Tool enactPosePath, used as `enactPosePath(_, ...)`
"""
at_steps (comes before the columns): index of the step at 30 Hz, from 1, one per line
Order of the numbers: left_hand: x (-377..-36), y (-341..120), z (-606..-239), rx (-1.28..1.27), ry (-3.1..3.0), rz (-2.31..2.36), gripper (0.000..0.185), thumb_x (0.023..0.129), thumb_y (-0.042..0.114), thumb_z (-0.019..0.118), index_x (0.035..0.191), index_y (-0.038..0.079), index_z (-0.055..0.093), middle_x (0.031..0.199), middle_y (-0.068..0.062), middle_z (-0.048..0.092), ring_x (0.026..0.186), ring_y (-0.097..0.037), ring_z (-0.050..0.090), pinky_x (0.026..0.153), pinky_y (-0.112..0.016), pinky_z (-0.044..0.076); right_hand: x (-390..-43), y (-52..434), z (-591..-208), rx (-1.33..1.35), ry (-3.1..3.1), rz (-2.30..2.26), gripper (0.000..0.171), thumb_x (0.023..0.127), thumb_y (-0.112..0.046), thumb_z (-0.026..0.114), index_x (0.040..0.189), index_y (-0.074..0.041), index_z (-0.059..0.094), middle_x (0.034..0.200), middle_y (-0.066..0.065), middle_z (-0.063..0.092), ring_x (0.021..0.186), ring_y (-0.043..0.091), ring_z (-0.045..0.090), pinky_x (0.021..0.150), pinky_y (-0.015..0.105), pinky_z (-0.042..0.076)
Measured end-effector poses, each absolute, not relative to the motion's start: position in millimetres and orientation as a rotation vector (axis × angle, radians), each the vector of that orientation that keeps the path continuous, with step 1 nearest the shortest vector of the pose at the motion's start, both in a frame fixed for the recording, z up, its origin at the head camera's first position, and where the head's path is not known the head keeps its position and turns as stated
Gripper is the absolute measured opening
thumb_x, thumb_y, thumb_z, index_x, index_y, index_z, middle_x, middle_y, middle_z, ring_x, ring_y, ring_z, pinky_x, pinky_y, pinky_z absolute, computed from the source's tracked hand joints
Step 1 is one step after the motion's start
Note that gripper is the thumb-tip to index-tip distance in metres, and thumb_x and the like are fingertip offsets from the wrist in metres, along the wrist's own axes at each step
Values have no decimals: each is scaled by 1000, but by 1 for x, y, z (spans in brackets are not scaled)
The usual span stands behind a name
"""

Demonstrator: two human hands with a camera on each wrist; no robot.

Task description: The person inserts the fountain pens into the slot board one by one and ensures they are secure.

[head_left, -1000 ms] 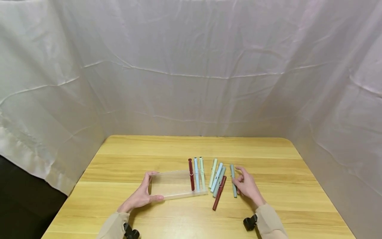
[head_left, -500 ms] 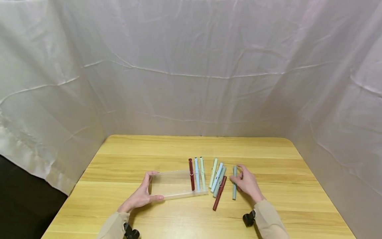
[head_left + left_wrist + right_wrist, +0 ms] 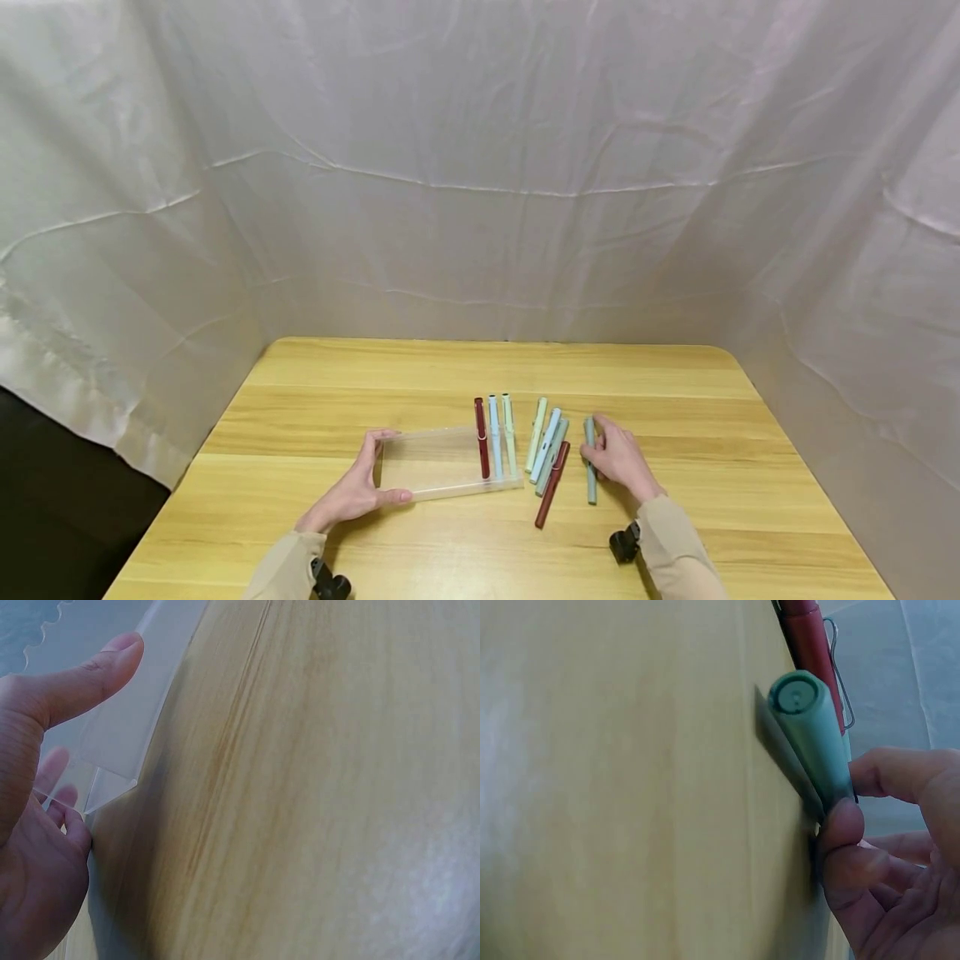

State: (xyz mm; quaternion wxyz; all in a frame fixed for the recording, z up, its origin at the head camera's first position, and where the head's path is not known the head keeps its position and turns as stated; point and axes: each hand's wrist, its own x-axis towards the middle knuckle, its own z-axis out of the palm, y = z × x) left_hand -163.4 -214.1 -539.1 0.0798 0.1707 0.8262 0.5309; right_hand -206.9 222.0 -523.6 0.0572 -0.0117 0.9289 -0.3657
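Observation:
My left hand [image 3: 352, 493] grips the left end of a clear plastic pen tray [image 3: 431, 460], thumb at the near side and fingers at the far side. In the left wrist view, the tray [image 3: 124, 724] shows a scalloped edge. Across its right end lie a dark red pen [image 3: 482, 442], a light blue pen [image 3: 495, 437] and a light green pen [image 3: 509, 433]. My right hand [image 3: 624, 465] pinches a grey-green pen [image 3: 592, 487] right of the loose pens. The right wrist view shows that pen [image 3: 817, 739] end-on between thumb and fingers, its near end raised off the wood.
Between tray and right hand lie a loose pale green pen [image 3: 536, 435], a light blue pen [image 3: 545, 446], a teal pen [image 3: 552, 458] and a dark red pen [image 3: 552, 487], close together and slanted. Pale cloth [image 3: 495, 250] hangs round the wooden table [image 3: 465, 554].
The right hand has taken the grey-green pen between thumb and fingers; the pen has shifted slightly right and nearer, and turned a little. The left hand and tray stay put.

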Motion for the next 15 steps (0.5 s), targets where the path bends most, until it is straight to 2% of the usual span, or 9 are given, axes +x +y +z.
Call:
enactPosePath(7, -163, -214, -538, 511, 2468, 1590, 91, 76, 18, 87, 143, 0, 27, 155, -30, 23, 152, -54, 6, 123, -69, 2, -205, 225, -523, -4, 2765, -1213, 72, 89, -8, 64, 152, 6, 33, 70, 5, 59, 45, 14, 56, 42, 26, 51)
enactPosePath(15, -163, -214, -537, 484, 2465, 1580, 91, 77, 19, 87, 143, 2, 27, 156, -29, 22, 152, -54, 5, 122, -69, 2, -203, 225, -524, 2, 2739, -1333, 71, 89, -7, 65, 152, 0, 34, 80, 8, 62, 49, 15, 59, 45, 28, 57)
